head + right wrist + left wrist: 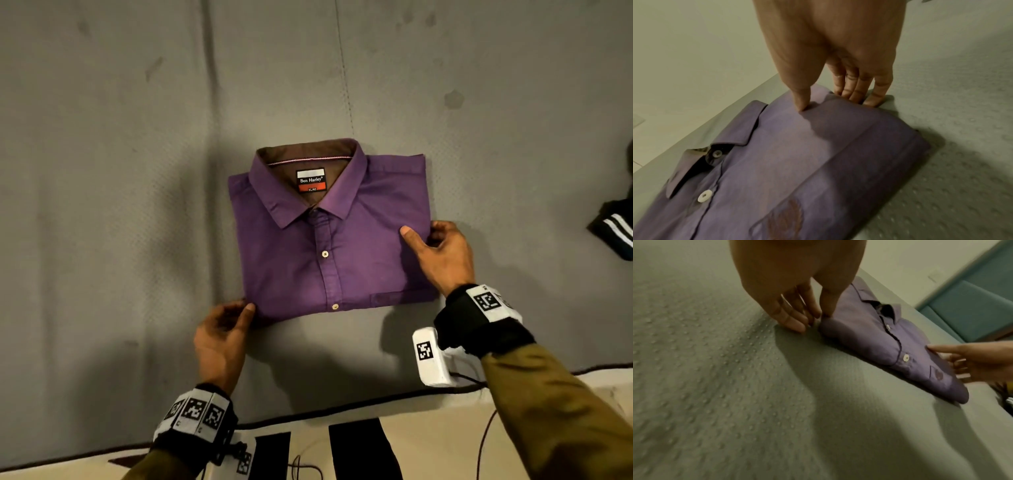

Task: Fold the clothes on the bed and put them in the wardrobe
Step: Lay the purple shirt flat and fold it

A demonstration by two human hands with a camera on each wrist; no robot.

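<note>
A folded purple shirt (329, 246) lies collar-up, buttons facing me, on the grey bed sheet (137, 171). My left hand (248, 308) is at its near left corner. In the left wrist view the thumb rests on that corner of the shirt (879, 344) and the left hand's (818, 318) fingers touch the sheet right beside it. My right hand (421, 233) holds the shirt's right edge. In the right wrist view its thumb presses on top of the shirt (797, 162) while the right hand's (830, 100) fingers tuck under the edge.
A black garment with white stripes (613, 229) lies at the bed's right side. The bed's near edge with dark piping (342, 407) runs below my wrists, with cables past it. A teal panel (972, 308) stands beyond the bed.
</note>
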